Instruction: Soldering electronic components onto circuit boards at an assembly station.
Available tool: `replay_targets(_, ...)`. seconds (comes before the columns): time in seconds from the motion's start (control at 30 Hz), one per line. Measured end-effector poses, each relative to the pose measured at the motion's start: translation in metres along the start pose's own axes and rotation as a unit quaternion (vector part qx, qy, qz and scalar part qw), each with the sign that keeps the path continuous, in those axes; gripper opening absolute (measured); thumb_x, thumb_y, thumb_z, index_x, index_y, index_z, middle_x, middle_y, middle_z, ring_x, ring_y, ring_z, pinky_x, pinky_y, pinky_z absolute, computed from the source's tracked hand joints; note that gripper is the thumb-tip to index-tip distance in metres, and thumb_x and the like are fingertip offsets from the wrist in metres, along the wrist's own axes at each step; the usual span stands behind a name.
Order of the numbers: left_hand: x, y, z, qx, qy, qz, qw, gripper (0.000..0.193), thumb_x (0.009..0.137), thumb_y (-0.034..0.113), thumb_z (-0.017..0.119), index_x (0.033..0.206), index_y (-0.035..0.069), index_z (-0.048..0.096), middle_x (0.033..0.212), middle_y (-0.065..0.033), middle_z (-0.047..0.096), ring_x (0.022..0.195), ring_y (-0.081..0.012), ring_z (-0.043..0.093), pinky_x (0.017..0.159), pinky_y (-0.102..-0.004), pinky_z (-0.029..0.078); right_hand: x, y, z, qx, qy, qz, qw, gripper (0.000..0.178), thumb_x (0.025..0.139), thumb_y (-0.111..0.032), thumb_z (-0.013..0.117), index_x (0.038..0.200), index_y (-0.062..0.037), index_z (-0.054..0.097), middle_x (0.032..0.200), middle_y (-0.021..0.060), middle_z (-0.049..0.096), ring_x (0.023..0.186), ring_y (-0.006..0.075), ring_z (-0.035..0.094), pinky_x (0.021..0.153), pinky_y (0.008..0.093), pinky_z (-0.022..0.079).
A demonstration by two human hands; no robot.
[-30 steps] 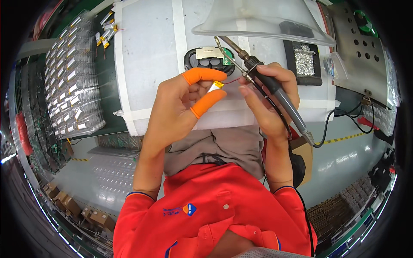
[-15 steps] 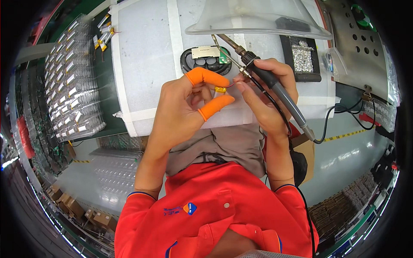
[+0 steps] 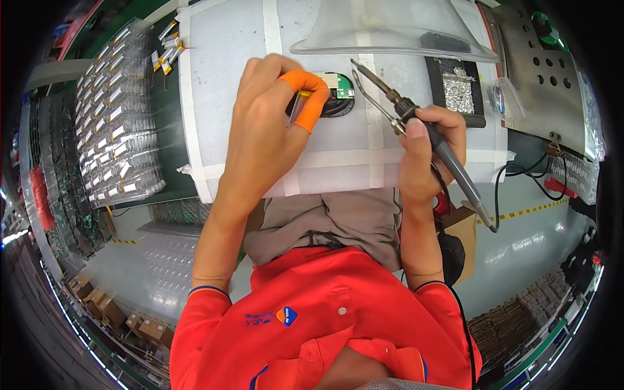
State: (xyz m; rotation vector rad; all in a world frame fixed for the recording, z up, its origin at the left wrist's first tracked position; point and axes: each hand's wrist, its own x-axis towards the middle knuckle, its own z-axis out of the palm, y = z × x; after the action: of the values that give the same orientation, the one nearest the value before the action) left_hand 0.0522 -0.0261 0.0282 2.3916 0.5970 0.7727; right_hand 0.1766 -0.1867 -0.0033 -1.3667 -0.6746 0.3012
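My left hand (image 3: 263,123), with orange finger cots on thumb and index finger, pinches a small battery with yellow tape (image 3: 303,95). Most of the battery is hidden by the fingers. Right beneath that hand lies a black oval housing (image 3: 341,108), its left part covered from view. A green circuit board (image 3: 346,88) shows at the housing's right end. My right hand (image 3: 422,153) is wrapped round the grey handle of a soldering iron (image 3: 450,161). A thin bent metal tube (image 3: 372,101) runs beside the iron; both tips point up and left, apart from the board.
A clear plastic hood (image 3: 390,29) hangs over the table's far side. Behind the iron, a black tray (image 3: 478,120) holds silvery scraps. Several loose batteries (image 3: 170,51) lie at the far left, beside stacked clear trays (image 3: 120,117). The iron's cable (image 3: 497,188) trails right.
My left hand has moved left and away from me with the battery, over the housing. My right hand has drawn back to the right with the soldering iron, parting from the left.
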Motion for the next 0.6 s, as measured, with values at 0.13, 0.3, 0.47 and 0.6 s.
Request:
replay_targets(0.13, 0.003, -0.009, 0.014, -0.029, 0.02, 0.007, 0.999, 0.01, 0.075, -0.005, 0.071, 0.083, -0.001, 0.066, 0.094, -0.0085, 0.064, 0.085, -0.0279, 0.055, 0.08, -0.0365, 0.045, -0.001, 0.004, 0.003, 0.05, 0.016, -0.045, 0.998, 0.018, 0.084, -0.002, 0.062, 0.096, -0.0013, 0.05, 0.075, 0.003, 0.047, 0.063, 0.0071, 0.041, 0.058, 0.0208, 0.034)
replay_targets(0.3, 0.002, -0.013, 0.022, -0.044, 0.015, -0.004, 0.999, 0.01, 0.074, -0.006, 0.07, 0.082, -0.001, 0.065, 0.092, -0.0078, 0.065, 0.083, -0.0278, 0.056, 0.079, -0.0364, 0.045, -0.001, 0.006, 0.0, 0.072, -0.04, -0.049, 0.995, 0.017, 0.087, 0.003, 0.061, 0.095, -0.0003, 0.046, 0.071, 0.0021, 0.048, 0.06, 0.0044, 0.039, 0.053, 0.0212, 0.032)
replay_targets(0.47, 0.002, -0.012, 0.018, -0.002, -0.013, -0.015, 1.0, 0.007, 0.082, 0.0, 0.07, 0.088, -0.001, 0.068, 0.098, -0.0088, 0.069, 0.092, -0.027, 0.062, 0.081, -0.0336, 0.049, 0.0, 0.005, 0.001, 0.055, -0.055, -0.046, 0.996, 0.018, 0.086, 0.004, 0.061, 0.096, -0.0004, 0.046, 0.069, 0.002, 0.048, 0.059, 0.0042, 0.041, 0.052, 0.0213, 0.033)
replay_targets(0.6, 0.002, -0.012, 0.019, 0.001, -0.01, -0.011, 1.0, 0.007, 0.081, -0.001, 0.07, 0.088, -0.001, 0.068, 0.098, -0.009, 0.069, 0.092, -0.0273, 0.062, 0.082, -0.0344, 0.049, 0.0, 0.002, 0.001, 0.046, -0.07, -0.037, 0.996, 0.018, 0.086, 0.004, 0.061, 0.096, -0.0004, 0.046, 0.069, 0.0025, 0.048, 0.059, 0.0043, 0.041, 0.052, 0.0214, 0.034)
